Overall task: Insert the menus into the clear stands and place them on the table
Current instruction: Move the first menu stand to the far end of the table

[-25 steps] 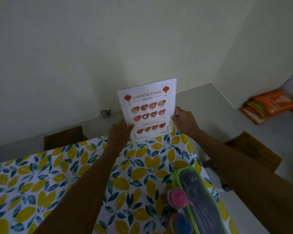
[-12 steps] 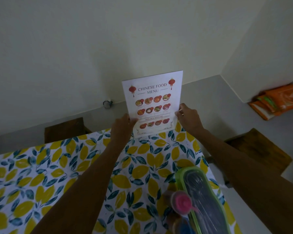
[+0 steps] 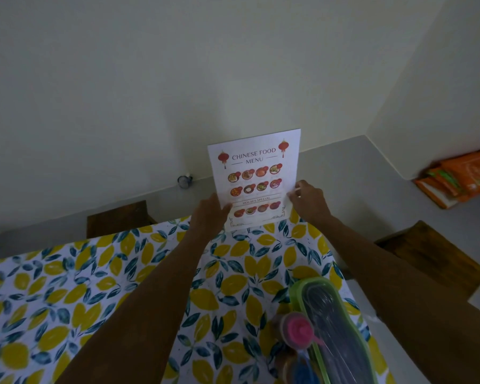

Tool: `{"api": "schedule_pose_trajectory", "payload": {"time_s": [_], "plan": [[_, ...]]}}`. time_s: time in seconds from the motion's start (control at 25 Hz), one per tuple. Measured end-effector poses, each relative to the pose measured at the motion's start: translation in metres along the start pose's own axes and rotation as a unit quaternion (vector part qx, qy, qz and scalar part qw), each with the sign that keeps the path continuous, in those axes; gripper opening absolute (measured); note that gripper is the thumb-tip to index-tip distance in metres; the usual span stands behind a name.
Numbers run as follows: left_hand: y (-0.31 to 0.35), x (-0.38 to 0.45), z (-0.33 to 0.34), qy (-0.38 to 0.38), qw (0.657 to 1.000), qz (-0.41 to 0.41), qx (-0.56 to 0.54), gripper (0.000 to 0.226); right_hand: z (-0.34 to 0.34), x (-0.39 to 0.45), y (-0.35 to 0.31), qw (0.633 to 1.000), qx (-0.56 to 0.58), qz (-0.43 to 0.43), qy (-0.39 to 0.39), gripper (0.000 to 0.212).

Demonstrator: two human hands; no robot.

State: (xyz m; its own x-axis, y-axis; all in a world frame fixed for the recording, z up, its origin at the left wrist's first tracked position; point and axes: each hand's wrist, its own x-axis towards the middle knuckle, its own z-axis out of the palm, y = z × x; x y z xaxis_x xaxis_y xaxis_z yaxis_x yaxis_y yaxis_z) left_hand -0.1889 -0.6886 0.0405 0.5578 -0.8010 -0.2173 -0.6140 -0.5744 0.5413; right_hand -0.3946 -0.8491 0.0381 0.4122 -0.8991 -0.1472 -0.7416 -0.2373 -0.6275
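White paper, the menu (image 3: 254, 178) stood upright at the far edge of the bench (image 3: 67, 286), its lower part seemingly inside a clear stand I could barely make out. My left hand (image 3: 209, 214) pinched its lower left edge, fingers closed on it; my right hand (image 3: 309, 200) gripped the right edge likewise. Nearer me lay a green-rimmed container (image 3: 336, 333) and a pink-capped bottle (image 3: 298, 329).

What we cannot make out

At five o'clock, our green-rimmed container (image 3: 341, 336) and pink-capped bottle (image 3: 298, 329) blur, cut by the bottom edge.
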Motion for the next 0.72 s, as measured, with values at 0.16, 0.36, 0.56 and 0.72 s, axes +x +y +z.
{"api": "schedule_pose_trajectory", "payload": {"time_s": [0.16,0.36,0.56,0.72], "plan": [[0.011,-0.015,-0.013,0.010,0.999,-0.011,0.036,0.050,-0.012,-0.016,-0.005,1.000,0.001,0.017,-0.009,0.049],[0.006,-0.060,-0.029,0.051,0.978,0.048,0.195,0.053,-0.019,-0.062,-0.025,0.994,-0.105,-0.032,-0.013,0.048],[-0.031,-0.124,-0.058,0.047,0.972,0.055,0.224,0.055,-0.002,-0.124,-0.066,0.980,-0.166,-0.095,-0.058,0.046],[-0.104,-0.193,-0.088,0.045,0.974,0.005,0.224,0.062,0.049,-0.184,-0.119,0.963,-0.195,-0.151,-0.107,0.055]]}}
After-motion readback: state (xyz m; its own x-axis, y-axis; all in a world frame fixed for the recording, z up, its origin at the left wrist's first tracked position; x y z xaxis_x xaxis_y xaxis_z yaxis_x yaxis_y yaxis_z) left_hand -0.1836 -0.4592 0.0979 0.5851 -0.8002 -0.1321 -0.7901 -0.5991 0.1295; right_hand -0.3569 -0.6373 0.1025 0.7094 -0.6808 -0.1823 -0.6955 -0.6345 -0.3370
